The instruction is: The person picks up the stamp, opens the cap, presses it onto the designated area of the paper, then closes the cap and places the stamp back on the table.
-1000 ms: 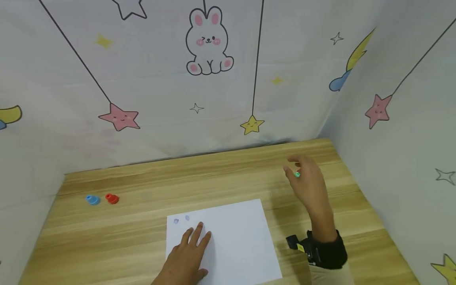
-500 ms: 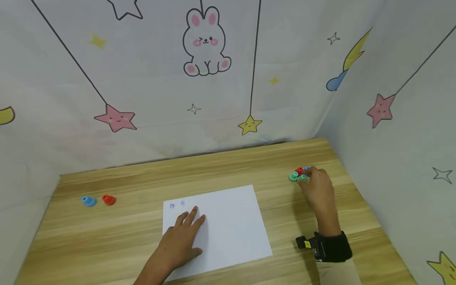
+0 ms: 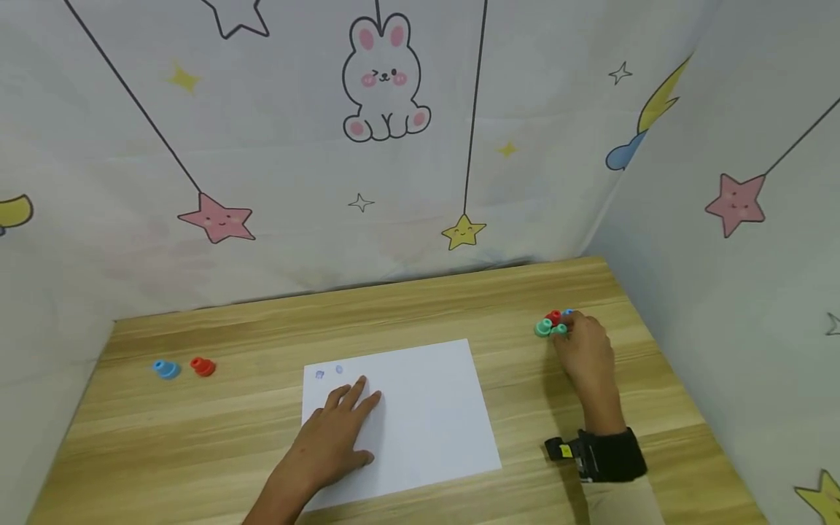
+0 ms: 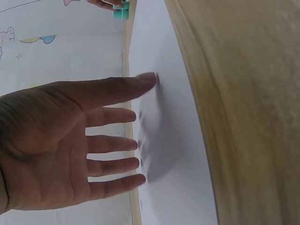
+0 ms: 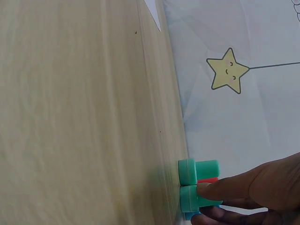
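Observation:
My left hand [image 3: 331, 441] lies over the left part of a white sheet of paper [image 3: 433, 415], fingers straight and spread. In the left wrist view the thumb tip of that hand [image 4: 51, 140] is right at the paper. At the right back of the table, my right hand [image 3: 586, 357] pinches a green stamp [image 5: 189, 199] between thumb and fingers. This stamp stands in a tight cluster with another green stamp [image 3: 543, 327], a red stamp [image 3: 555, 316] and a blue stamp [image 3: 568, 313], the last partly hidden by the fingers.
Two small purplish prints [image 3: 319, 375] mark the paper's upper left corner. Farther left on the wooden table [image 3: 262, 328] stand another blue stamp [image 3: 167, 369] and red stamp [image 3: 203, 367]. Patterned white cloth [image 3: 295, 160] rises behind the table and along its right side.
My right hand has come down onto the stamp cluster, its fingers now closed at a green stamp. The paper and my left hand have slid a little away from me.

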`<state>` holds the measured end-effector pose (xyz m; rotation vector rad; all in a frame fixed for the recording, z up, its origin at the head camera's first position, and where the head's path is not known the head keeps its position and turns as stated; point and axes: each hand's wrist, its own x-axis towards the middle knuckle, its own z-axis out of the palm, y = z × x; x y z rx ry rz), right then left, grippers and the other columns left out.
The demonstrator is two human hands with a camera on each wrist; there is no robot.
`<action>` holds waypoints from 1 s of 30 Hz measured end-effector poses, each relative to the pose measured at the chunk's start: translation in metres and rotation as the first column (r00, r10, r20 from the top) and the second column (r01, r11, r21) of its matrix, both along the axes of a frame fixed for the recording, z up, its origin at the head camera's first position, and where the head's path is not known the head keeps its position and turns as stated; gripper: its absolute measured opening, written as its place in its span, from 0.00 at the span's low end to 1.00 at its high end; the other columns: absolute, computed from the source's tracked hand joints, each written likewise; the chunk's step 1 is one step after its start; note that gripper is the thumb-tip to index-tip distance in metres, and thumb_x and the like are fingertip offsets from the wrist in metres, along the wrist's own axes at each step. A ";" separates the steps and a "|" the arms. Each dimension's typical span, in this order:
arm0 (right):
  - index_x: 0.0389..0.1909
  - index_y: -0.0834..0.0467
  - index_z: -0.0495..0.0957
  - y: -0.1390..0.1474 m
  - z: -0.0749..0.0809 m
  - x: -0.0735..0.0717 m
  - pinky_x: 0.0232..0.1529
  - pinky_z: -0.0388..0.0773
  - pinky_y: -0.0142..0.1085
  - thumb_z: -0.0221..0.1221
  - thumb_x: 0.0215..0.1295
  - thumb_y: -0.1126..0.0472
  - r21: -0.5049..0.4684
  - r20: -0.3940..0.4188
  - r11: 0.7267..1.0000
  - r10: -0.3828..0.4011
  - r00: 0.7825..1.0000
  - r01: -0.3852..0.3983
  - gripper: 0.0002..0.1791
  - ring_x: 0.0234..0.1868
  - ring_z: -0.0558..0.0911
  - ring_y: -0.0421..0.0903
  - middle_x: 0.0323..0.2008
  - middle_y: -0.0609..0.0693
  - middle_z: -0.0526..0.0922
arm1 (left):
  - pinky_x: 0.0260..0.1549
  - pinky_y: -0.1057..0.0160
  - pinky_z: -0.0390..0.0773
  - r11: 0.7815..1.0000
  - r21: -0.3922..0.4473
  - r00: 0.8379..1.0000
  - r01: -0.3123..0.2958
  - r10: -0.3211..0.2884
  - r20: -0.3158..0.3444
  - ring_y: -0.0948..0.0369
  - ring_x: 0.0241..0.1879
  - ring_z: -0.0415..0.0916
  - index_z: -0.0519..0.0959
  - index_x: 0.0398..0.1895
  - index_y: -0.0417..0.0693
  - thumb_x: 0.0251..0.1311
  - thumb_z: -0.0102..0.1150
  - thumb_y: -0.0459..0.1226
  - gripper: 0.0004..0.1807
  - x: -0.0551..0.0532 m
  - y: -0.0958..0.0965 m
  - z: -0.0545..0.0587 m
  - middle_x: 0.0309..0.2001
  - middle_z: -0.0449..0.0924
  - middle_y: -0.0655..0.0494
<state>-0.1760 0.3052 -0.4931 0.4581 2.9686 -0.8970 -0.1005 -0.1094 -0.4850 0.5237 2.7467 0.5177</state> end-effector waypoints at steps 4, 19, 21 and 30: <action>0.63 0.71 0.76 0.000 0.005 0.003 0.52 0.81 0.63 0.60 0.74 0.63 0.004 -0.013 1.000 -0.008 1.000 0.008 0.22 0.56 0.82 0.71 0.56 0.72 0.81 | 0.62 0.36 0.78 0.999 0.049 0.996 0.008 -0.003 -0.087 0.43 0.74 0.68 0.76 0.72 0.47 0.48 0.86 0.42 0.45 -0.001 -0.005 0.004 0.79 0.67 0.44; 0.62 0.62 0.80 -0.045 0.095 0.041 0.52 0.88 0.44 0.66 0.75 0.57 -0.123 -0.375 0.984 0.071 0.924 -0.126 0.20 0.54 0.88 0.59 0.56 0.60 0.85 | 0.52 0.75 0.76 0.819 0.570 0.847 0.062 0.259 -0.464 0.63 0.57 0.79 0.83 0.60 0.52 0.55 0.80 0.31 0.28 -0.002 -0.028 0.067 0.57 0.85 0.60; 0.61 0.58 0.81 -0.059 0.108 0.046 0.50 0.87 0.33 0.67 0.74 0.56 -0.174 -0.424 0.968 0.091 0.901 -0.179 0.19 0.52 0.89 0.51 0.55 0.54 0.86 | 0.51 0.75 0.75 0.771 0.629 0.828 0.104 0.283 -0.484 0.63 0.55 0.79 0.84 0.59 0.51 0.55 0.78 0.28 0.27 0.001 -0.027 0.077 0.56 0.86 0.58; 0.55 0.68 0.81 -0.128 0.146 0.061 0.48 0.87 0.33 0.66 0.65 0.79 -0.450 -0.714 0.637 0.164 0.681 -0.626 0.18 0.45 0.88 0.44 0.49 0.52 0.87 | 0.44 0.70 0.76 0.537 0.747 0.679 0.392 0.378 -0.629 0.61 0.42 0.80 0.86 0.44 0.33 0.66 0.69 0.30 0.08 0.008 0.003 0.111 0.41 0.87 0.46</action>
